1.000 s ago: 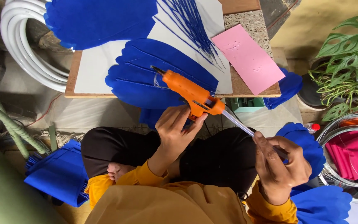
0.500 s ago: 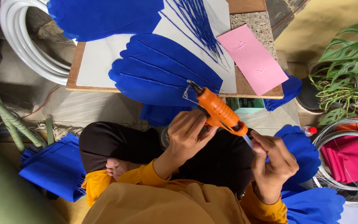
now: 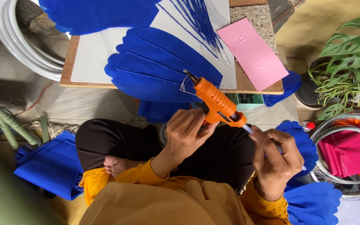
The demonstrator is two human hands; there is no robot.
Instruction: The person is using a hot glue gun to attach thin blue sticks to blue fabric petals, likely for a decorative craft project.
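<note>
1. Left hand [image 3: 186, 135]: fingers curled around the grip of the orange glue gun [image 3: 215, 102].
2. Right hand [image 3: 276, 162]: fingers pinched on the glue stick [image 3: 248, 130] entering the gun's rear.
3. Blue fan-shaped piece [image 3: 155, 66]: beyond the fingertips, beneath the nozzle.

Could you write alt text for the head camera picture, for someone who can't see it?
A seated person's left hand holds an orange glue gun while the right hand feeds a glue stick into its back. Ahead, blue fan-shaped paper and a pink card lie on a board.
</note>
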